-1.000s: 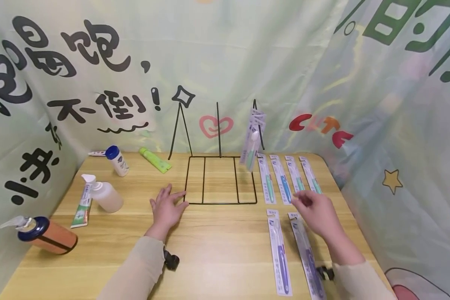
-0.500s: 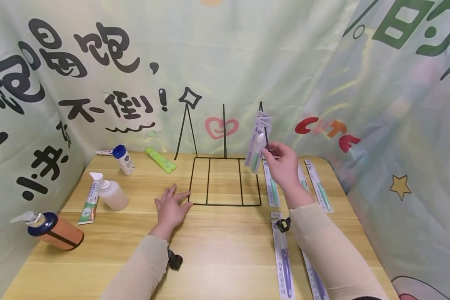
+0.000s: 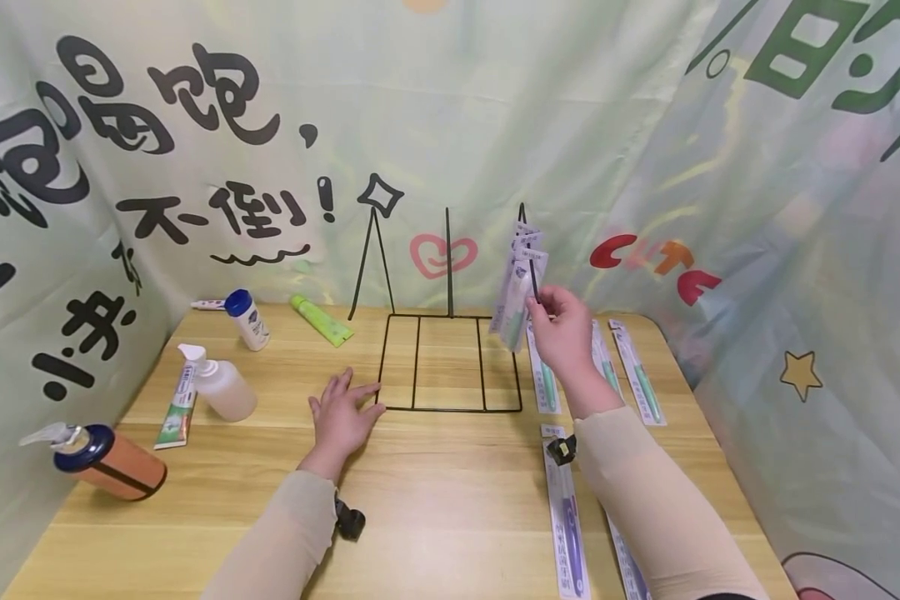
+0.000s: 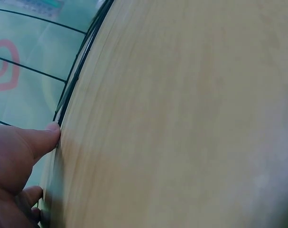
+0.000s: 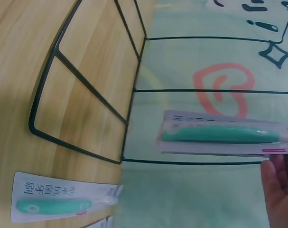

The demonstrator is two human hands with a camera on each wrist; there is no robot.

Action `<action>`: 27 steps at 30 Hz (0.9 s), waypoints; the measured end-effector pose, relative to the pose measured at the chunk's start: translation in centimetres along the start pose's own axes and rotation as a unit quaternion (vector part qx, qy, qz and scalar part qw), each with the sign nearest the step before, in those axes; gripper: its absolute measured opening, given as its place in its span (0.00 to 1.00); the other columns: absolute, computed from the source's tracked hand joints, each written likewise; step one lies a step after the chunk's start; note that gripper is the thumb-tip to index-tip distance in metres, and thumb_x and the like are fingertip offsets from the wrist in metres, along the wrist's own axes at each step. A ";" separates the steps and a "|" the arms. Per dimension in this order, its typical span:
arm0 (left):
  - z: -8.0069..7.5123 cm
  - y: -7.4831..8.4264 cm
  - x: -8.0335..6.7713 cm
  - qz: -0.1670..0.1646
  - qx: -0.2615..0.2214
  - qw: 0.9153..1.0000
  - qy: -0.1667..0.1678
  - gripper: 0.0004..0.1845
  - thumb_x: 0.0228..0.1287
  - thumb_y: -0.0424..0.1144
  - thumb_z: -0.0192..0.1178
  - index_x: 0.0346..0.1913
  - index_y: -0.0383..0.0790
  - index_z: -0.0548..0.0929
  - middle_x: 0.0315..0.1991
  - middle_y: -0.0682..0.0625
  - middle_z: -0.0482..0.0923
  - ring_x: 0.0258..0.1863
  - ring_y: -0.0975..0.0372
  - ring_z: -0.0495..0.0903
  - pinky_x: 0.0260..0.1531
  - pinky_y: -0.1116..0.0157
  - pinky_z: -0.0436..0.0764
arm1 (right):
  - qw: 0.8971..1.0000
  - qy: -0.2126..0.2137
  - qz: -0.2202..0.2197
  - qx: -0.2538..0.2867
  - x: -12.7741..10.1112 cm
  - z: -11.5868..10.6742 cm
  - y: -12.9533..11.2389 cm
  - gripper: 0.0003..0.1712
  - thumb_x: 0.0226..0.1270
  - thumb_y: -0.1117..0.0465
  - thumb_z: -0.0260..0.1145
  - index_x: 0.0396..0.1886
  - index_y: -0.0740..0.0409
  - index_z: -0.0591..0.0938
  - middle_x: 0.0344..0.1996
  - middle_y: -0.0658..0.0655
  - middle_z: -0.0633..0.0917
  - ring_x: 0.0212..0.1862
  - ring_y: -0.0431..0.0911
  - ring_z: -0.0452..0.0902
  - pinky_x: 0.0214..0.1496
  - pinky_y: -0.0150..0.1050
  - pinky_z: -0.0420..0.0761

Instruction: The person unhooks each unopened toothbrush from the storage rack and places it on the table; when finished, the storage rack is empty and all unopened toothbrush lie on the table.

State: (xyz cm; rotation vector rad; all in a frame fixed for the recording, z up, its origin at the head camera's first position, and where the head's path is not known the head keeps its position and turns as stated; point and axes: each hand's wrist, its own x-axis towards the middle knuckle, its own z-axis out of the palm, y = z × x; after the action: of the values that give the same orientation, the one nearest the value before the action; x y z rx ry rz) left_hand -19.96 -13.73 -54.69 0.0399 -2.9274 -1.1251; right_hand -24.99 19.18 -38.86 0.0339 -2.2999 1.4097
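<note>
My right hand (image 3: pixel 564 329) pinches the edge of a packaged toothbrush (image 3: pixel 523 304) hanging on the right hook of a black wire rack (image 3: pixel 450 409). More packs hang close behind it. In the right wrist view, its green handle shows through the clear pack, with fingertips (image 5: pixel 272 173) at its edge. My left hand (image 3: pixel 342 421) rests by the rack's front left corner, fingers spread. The left wrist view has the thumb (image 4: pixel 44 140) touching the wire frame. Packaged toothbrushes lie on the table to the right, one green (image 3: pixel 637 372) and one purple (image 3: pixel 566 517); my right arm partly covers others.
On the left stand an orange pump bottle (image 3: pixel 116 467), a clear pump bottle (image 3: pixel 227 390) and a white bottle with a blue cap (image 3: pixel 249 323). A toothpaste tube (image 3: pixel 177 410) and a green tube (image 3: pixel 322 321) lie nearby. Printed cloth surrounds the wooden table (image 3: pixel 435 492).
My right hand has moved from the toothbrush packs on the table up to the rack's right hook. The front pack has slid forward along the hook. My left hand stays by the rack.
</note>
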 end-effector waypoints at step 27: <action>-0.2 0.4 -0.2 -0.004 -0.002 1.000 -0.008 0.24 0.73 0.47 0.68 0.67 0.44 0.84 0.84 0.35 0.49 0.83 0.37 0.42 0.72 0.27 0.25 | 0.942 -0.190 0.141 -0.238 -13.3 -20.6 8.0 0.20 0.78 0.65 0.65 0.59 0.79 0.81 0.35 0.59 0.88 0.32 0.43 0.77 0.28 0.35 0.77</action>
State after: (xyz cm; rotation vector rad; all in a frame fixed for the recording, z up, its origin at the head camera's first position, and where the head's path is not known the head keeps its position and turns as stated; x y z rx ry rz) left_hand -19.75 -13.56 -54.25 0.0424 -2.9424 -1.1372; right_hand -7.68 37.89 -42.67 -0.1948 -3.0168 0.9893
